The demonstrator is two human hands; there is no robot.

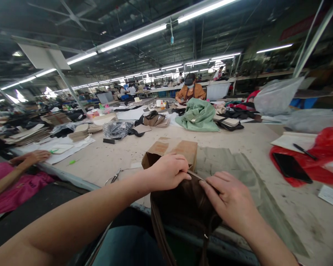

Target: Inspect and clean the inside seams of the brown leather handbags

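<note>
A dark brown bag hangs over the table's near edge, its mouth turned toward me and a zipper pull showing low on its right side. My left hand is closed on the bag's upper rim. A short way to the right, my right hand pinches the same rim between thumb and fingers. The stretch of edge between the hands is pulled fairly straight. Just behind the bag stands a cardboard box, partly hidden by my left hand. Small metal scissors lie beyond my left forearm.
Grey-green sheet material covers the table on the right. Beyond it lie a black phone, a pen and red plastic. Green cloth is heaped farther back. A co-worker's hand rests at left; another person sits opposite.
</note>
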